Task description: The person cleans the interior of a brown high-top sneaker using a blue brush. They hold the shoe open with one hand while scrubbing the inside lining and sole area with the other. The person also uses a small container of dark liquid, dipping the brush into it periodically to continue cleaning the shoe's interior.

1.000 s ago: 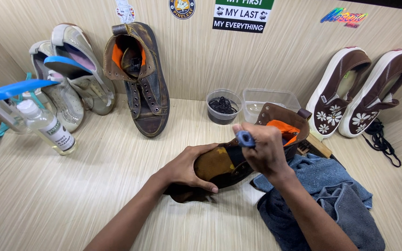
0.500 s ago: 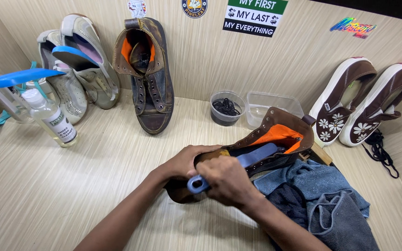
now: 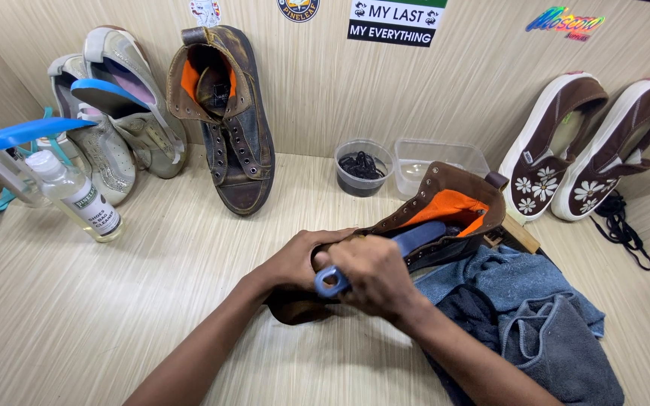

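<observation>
Boot: the brown high-top boot (image 3: 445, 207) with orange lining lies on its side on the pale table (image 3: 114, 316), its toe end under your hands.
Brush: your right hand (image 3: 374, 277) is closed around the blue brush handle (image 3: 415, 239), which lies across the boot.
Left hand: your left hand (image 3: 299, 259) wraps the boot's front (fingers curled).
Beside: blue-grey cloths (image 3: 520, 316) touch the boot.
Behind: 2 small tubs (image 3: 408, 162), a matching boot (image 3: 227, 120) leaning on the wall.

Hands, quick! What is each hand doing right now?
Left hand: closed on the toe end of the brown boot.
Right hand: closed around the blue brush handle.
</observation>
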